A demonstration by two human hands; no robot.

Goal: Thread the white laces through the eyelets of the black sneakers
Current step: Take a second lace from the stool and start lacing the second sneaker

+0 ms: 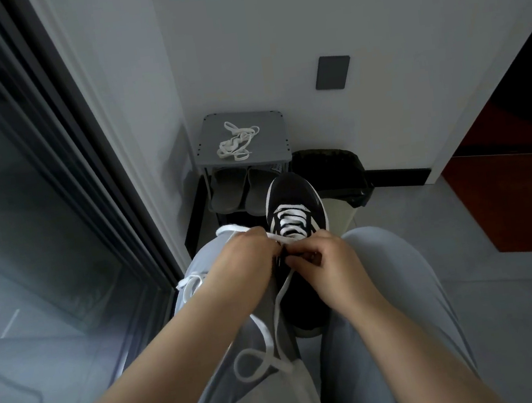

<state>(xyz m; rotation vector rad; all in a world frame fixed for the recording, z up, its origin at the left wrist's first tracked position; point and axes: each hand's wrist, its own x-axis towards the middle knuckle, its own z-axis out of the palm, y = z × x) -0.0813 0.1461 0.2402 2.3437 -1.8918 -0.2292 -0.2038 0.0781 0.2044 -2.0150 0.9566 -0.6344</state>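
Two bare arms reach out over grey trouser legs (392,286). Between the knees is the black sneaker (293,191), with its toe pointing away. Both hands meet at the near end of the lacing, almost touching each other.

The left hand (247,253) is just left of the sneaker. Its fingers are curled in and pinch the white lace (290,220), which runs straight from the fingers into the shoe. The right hand (329,260) sits on top of the sneaker, fingers curled tight on its edge by the eyelets. The lace already crosses the front rows. One loose end hangs down between the hands and makes a loop on the left leg.

Farther off, a second lace (237,141) lies in a heap on top of a grey shoe rack (268,124) – well apart from both hands. Grey slippers (229,189) sit on the shelf under it, and a bin (330,166) with a black bag stands just beside the rack.
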